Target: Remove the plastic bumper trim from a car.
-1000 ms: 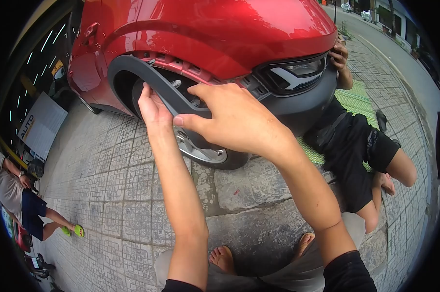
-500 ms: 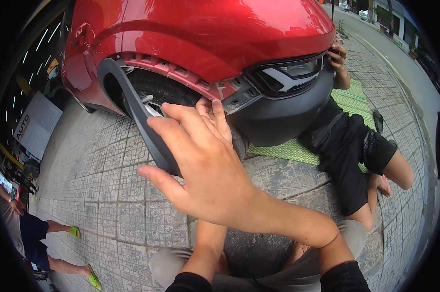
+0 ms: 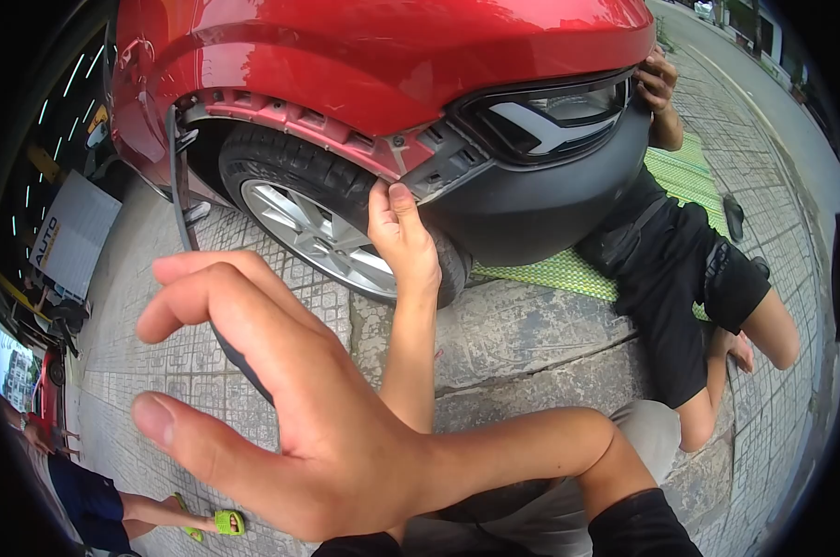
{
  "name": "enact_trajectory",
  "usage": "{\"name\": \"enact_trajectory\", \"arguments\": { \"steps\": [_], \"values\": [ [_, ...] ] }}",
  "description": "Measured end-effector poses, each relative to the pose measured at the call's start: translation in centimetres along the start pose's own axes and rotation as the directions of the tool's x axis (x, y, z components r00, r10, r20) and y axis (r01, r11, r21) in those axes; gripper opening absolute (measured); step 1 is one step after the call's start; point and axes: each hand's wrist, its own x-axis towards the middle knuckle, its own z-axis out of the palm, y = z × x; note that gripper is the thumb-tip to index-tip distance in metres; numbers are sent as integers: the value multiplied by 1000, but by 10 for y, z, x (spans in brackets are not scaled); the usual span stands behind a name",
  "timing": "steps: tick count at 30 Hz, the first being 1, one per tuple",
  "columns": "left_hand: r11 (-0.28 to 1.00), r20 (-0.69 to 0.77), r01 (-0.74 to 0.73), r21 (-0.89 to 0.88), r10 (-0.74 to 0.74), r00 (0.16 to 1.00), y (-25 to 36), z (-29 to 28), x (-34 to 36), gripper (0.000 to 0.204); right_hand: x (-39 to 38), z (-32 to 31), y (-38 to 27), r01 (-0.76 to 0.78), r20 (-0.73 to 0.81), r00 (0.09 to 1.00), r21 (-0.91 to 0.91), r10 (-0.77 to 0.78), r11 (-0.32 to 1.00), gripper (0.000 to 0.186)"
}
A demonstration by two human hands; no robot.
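Note:
In front of me is the front corner of a red car [image 3: 364, 46], its wheel arch edge [image 3: 299, 125] bare with clip slots. My left hand [image 3: 406, 237] reaches up to the arch's lower front corner, where it meets the dark grey bumper [image 3: 540, 209]. The thumb presses that edge from outside, and the fingers curl behind it. Beside it stands the wheel [image 3: 318, 237]. A long curved black wheel arch trim [image 3: 180, 176] hangs away from the body at the left. My right hand [image 3: 290, 390] is raised close to the camera, fingers spread and holding nothing, covering part of the trim.
At the right a co-worker in black [image 3: 661, 269] lies on a green mat [image 3: 680, 176], a hand [image 3: 657, 84] at the headlight [image 3: 550, 121]. Lower left, someone in green sandals [image 3: 228, 522] stands on the paving. A white sign board [image 3: 76, 237] leans farther back.
My right hand has moved left and nearer the camera. The trim has swung outward to the left, uncovering the wheel. My left hand now shows at the bumper corner. The sandalled feet have shifted right.

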Motion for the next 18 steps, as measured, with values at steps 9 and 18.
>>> {"name": "enact_trajectory", "arguments": {
  "steps": [9,18],
  "values": [
    [987,17,18,-158,-15,1000,-4,12,-2,40,-11,30,10,43,-95,995,139,-30,989,31],
    [1000,-56,9,21,-8,998,-2,9,-9,47,-12,37,9,-1,32,999,-109,5,994,33]
  ]
}}
